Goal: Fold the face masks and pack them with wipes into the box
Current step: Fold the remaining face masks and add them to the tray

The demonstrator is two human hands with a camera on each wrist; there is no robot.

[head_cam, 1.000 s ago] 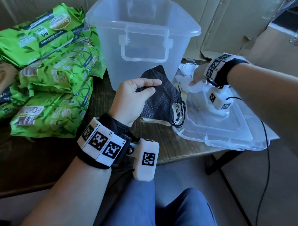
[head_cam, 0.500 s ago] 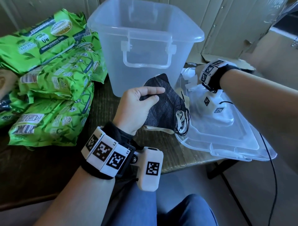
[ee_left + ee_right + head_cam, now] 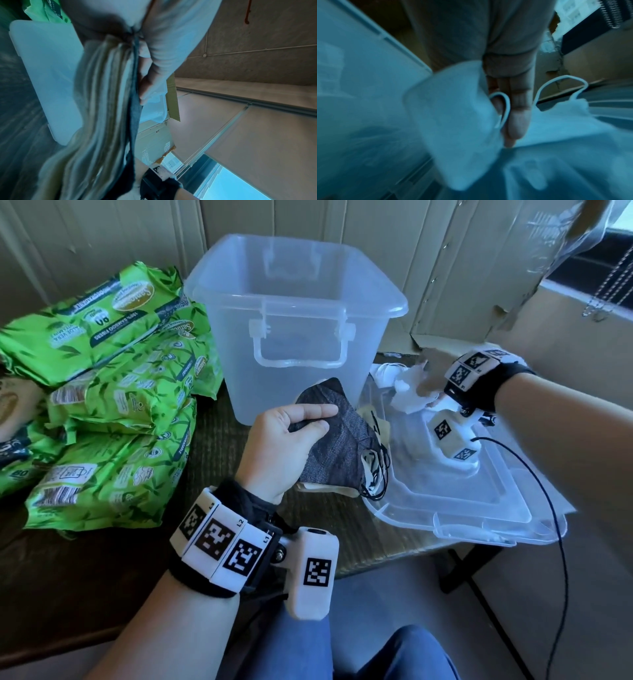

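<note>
The left hand [image 3: 284, 446], at the centre of the head view, pinches a folded dark face mask [image 3: 337, 450] between thumb and forefinger, just in front of the clear box [image 3: 294, 337], much as it did a second ago. What has changed is on the right side of the frame: the right hand [image 3: 430, 385] has gone from resting at the edge of the white masks [image 3: 407, 395] to closing its fingers into them, and the right wrist view shows a white mask body and an ear loop wrapped against the fingers [image 3: 518, 108]. So that hand now grasps a white mask, though how firmly is hard to tell through the blur.

The white masks lie on the box's lid [image 3: 479, 501], which rests on the tabletop [image 3: 222, 453] at centre right. The green wipes packs [image 3: 109, 392] sit stacked at the left of the frame, untouched. The box looks empty, so packing has barely begun. Probably the dark mask is ready to go in, and the white one is next for folding; its loose loops could snag.
</note>
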